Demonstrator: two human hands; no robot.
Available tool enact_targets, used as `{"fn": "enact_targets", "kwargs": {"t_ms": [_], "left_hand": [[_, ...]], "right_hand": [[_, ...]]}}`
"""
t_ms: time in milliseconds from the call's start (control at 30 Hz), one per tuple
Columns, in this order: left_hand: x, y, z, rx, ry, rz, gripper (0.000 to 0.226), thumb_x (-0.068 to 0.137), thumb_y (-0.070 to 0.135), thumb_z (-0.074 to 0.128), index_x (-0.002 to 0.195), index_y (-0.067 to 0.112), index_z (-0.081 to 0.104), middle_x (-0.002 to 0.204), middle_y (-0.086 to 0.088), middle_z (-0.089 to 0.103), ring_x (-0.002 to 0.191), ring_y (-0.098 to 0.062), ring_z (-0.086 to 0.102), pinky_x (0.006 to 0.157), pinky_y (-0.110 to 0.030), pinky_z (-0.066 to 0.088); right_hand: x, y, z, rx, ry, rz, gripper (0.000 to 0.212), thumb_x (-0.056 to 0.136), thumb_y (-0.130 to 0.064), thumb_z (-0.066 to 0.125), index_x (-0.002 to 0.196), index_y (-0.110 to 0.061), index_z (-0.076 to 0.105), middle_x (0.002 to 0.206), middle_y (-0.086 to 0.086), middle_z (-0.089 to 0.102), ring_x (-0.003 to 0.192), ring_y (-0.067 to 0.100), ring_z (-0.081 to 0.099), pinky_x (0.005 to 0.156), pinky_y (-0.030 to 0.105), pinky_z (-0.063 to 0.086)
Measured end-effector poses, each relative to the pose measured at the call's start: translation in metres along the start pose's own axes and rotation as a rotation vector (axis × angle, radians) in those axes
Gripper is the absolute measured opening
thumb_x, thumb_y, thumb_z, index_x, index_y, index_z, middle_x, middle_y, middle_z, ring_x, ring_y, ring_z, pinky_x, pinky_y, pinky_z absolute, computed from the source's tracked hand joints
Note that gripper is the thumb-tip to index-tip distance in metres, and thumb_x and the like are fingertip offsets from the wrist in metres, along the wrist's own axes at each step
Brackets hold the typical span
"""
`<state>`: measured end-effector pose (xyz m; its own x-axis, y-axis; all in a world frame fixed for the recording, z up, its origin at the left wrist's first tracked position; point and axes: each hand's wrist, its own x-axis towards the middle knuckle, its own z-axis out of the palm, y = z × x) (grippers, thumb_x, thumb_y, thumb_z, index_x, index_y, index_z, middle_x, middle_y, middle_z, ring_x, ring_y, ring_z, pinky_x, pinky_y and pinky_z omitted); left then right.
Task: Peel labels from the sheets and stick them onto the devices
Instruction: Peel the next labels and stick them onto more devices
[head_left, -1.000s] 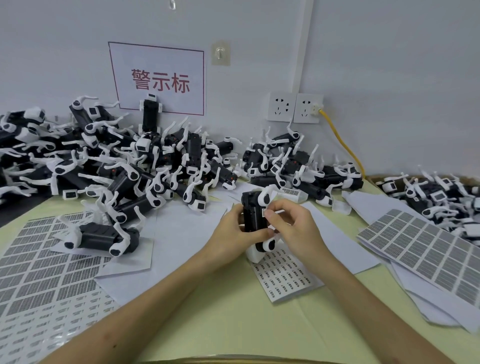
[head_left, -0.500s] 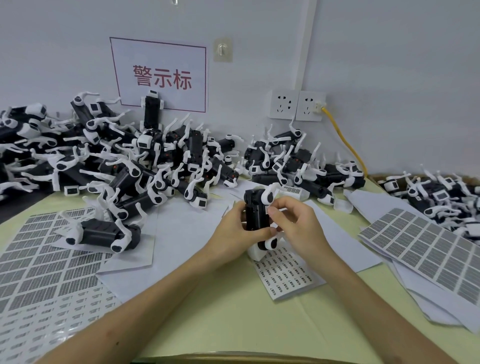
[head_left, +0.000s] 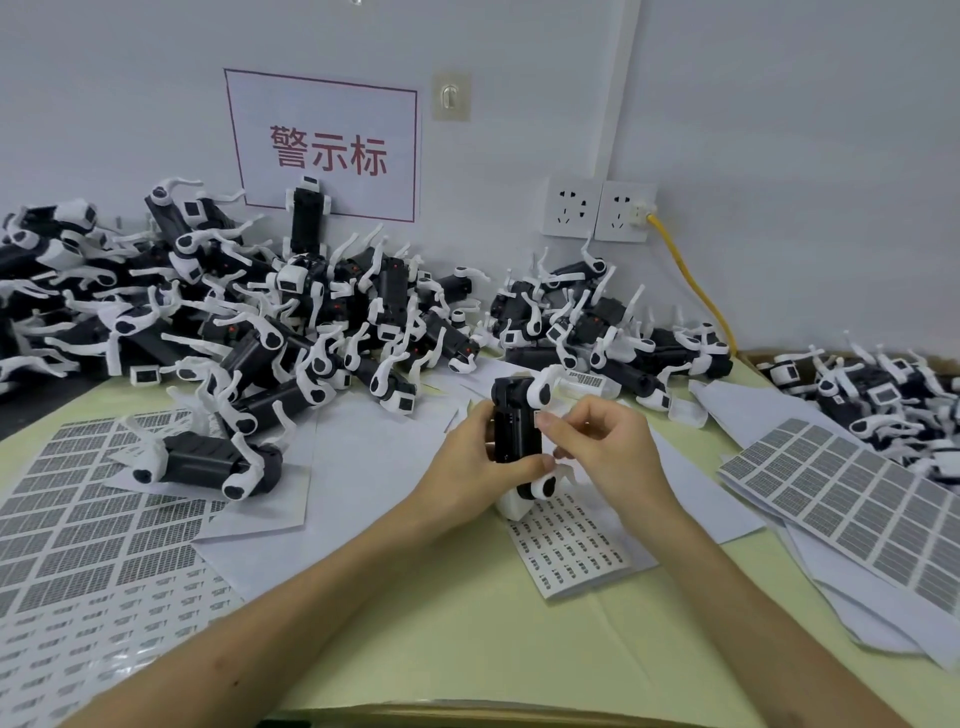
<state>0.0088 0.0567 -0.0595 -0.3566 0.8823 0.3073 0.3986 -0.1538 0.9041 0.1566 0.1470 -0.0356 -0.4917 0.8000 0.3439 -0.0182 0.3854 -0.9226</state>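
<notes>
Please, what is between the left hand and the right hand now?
In the head view, a black-and-white device stands upright between them: the left hand grips it, the right hand pinches a small white label at its side.

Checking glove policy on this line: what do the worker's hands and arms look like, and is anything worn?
Nothing worn: left hand and right hand are bare, with no gloves, rings or watch, and the forearms show no sleeves in view.

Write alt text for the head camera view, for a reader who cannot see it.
A person's left hand grips a black-and-white device upright while the right hand pinches a small label against its side. Around them, label sheets lie on the table, and a pile of devices lies behind.
</notes>
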Motion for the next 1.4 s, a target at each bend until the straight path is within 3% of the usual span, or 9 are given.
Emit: {"fn": "enact_targets", "kwargs": {"t_ms": [200, 333, 400, 567, 833, 1067, 1167, 1300, 1400], "left_hand": [[0.004, 0.003, -0.004, -0.062, -0.057, -0.024, 0.045, 0.084, 0.026, 0.086, 0.123, 0.021, 0.064, 0.115, 0.001, 0.074, 0.11, -0.014, 0.071, 0.102, -0.043, 0.055], [0.002, 0.006, -0.008, -0.094, -0.141, -0.045, 0.045, 0.079, 0.027, 0.082, 0.121, 0.022, 0.066, 0.112, 0.004, 0.076, 0.108, -0.013, 0.072, 0.101, -0.036, 0.056], [0.0, 0.009, -0.011, -0.132, -0.227, -0.061, 0.042, 0.081, 0.023, 0.079, 0.121, 0.021, 0.067, 0.111, 0.004, 0.077, 0.109, -0.014, 0.072, 0.096, -0.03, 0.056], [-0.003, 0.012, -0.016, -0.229, -0.312, -0.1, 0.036, 0.083, 0.016, 0.075, 0.119, 0.016, 0.066, 0.106, -0.003, 0.077, 0.107, -0.028, 0.074, 0.098, -0.038, 0.058], [-0.001, 0.014, -0.014, -0.257, -0.278, -0.192, 0.041, 0.081, 0.025, 0.075, 0.118, 0.008, 0.069, 0.114, -0.015, 0.076, 0.111, -0.03, 0.072, 0.104, -0.045, 0.053], [-0.003, 0.018, -0.014, -0.277, -0.307, -0.225, 0.042, 0.083, 0.027, 0.073, 0.122, 0.011, 0.066, 0.11, -0.006, 0.079, 0.105, -0.019, 0.075, 0.09, -0.03, 0.057], [-0.003, 0.018, -0.015, -0.297, -0.339, -0.223, 0.042, 0.088, 0.025, 0.069, 0.125, 0.007, 0.064, 0.114, -0.012, 0.078, 0.112, -0.026, 0.073, 0.098, -0.037, 0.056], [0.0, 0.017, -0.014, -0.317, -0.316, -0.265, 0.047, 0.085, 0.024, 0.071, 0.125, 0.001, 0.065, 0.12, -0.018, 0.074, 0.117, -0.033, 0.07, 0.106, -0.045, 0.052], [0.002, 0.018, -0.013, -0.362, -0.256, -0.339, 0.048, 0.081, 0.027, 0.078, 0.122, 0.003, 0.068, 0.113, -0.013, 0.077, 0.107, -0.028, 0.072, 0.1, -0.044, 0.054]], "right_hand": [[0.002, -0.003, 0.001, 0.038, -0.211, 0.027, 0.019, 0.097, -0.018, 0.069, 0.083, -0.008, 0.063, 0.079, 0.003, 0.065, 0.075, 0.018, 0.065, 0.082, 0.046, 0.057], [-0.001, -0.002, 0.003, 0.083, -0.248, 0.003, 0.026, 0.098, -0.017, 0.067, 0.08, -0.003, 0.056, 0.065, 0.0, 0.058, 0.058, 0.013, 0.056, 0.057, 0.024, 0.049], [0.0, -0.001, -0.002, 0.096, -0.295, 0.005, 0.029, 0.098, -0.016, 0.066, 0.082, 0.005, 0.054, 0.065, 0.01, 0.054, 0.054, 0.018, 0.049, 0.053, 0.023, 0.042], [0.0, -0.002, -0.004, 0.111, -0.33, 0.022, 0.032, 0.099, -0.011, 0.062, 0.069, -0.009, 0.053, 0.061, 0.007, 0.052, 0.052, 0.018, 0.043, 0.05, 0.023, 0.033], [-0.003, -0.002, -0.001, 0.113, -0.325, 0.046, 0.034, 0.107, -0.016, 0.049, 0.074, -0.009, 0.048, 0.059, 0.001, 0.052, 0.051, 0.014, 0.038, 0.051, 0.024, 0.03], [-0.005, -0.003, 0.003, 0.102, -0.302, 0.035, 0.027, 0.106, -0.014, 0.053, 0.08, -0.005, 0.051, 0.054, -0.005, 0.047, 0.045, 0.008, 0.04, 0.048, 0.02, 0.032], [-0.005, -0.004, 0.001, 0.111, -0.33, 0.054, 0.027, 0.108, -0.015, 0.049, 0.084, -0.003, 0.053, 0.057, 0.0, 0.051, 0.048, 0.012, 0.039, 0.052, 0.024, 0.034], [-0.002, -0.005, 0.002, 0.118, -0.313, 0.069, 0.056, 0.108, -0.011, 0.046, 0.057, -0.032, 0.056, 0.054, -0.006, 0.055, 0.05, 0.015, 0.041, 0.055, 0.026, 0.037], [0.001, -0.002, 0.002, 0.079, -0.17, -0.03, 0.042, 0.104, -0.011, 0.053, 0.063, -0.019, 0.054, 0.058, 0.003, 0.059, 0.052, 0.019, 0.042, 0.052, 0.025, 0.037]]}}
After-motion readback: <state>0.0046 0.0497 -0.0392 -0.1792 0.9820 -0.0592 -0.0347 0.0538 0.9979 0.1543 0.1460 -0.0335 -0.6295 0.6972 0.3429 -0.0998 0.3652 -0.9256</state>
